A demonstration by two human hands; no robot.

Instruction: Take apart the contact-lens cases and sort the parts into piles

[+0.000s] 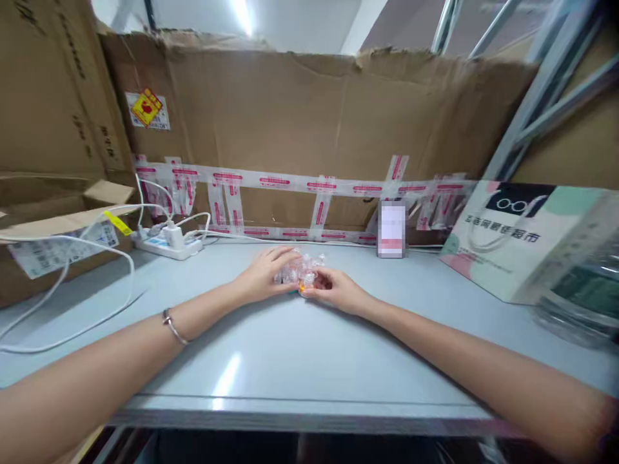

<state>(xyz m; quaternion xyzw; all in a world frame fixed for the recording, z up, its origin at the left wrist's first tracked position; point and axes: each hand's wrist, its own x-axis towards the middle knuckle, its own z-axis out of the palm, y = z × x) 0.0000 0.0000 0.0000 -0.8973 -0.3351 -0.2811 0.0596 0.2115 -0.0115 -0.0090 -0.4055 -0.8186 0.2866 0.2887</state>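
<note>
A small heap of crinkled, clear plastic pieces [313, 261] lies near the middle of the table, with bits of orange and blue showing low in it. What exactly the pieces are is too small to make out. From the left, my left hand [268, 274] touches the heap, its fingers stretched over it and its thumb apart, lying along the near side. On the opposite side, my right hand [341, 292] has its thumb and curled fingers closed at a small orange and clear piece [303, 286]. The right fingertips are partly hidden by the plastic.
A phone [392, 229] leans upright against the cardboard wall [300, 109]. Left are a power strip [167, 246], loose white cables [133, 277] and an open carton [58, 251]. Right stand a printed paper bag [503, 270] and a large clear plastic container [580, 303].
</note>
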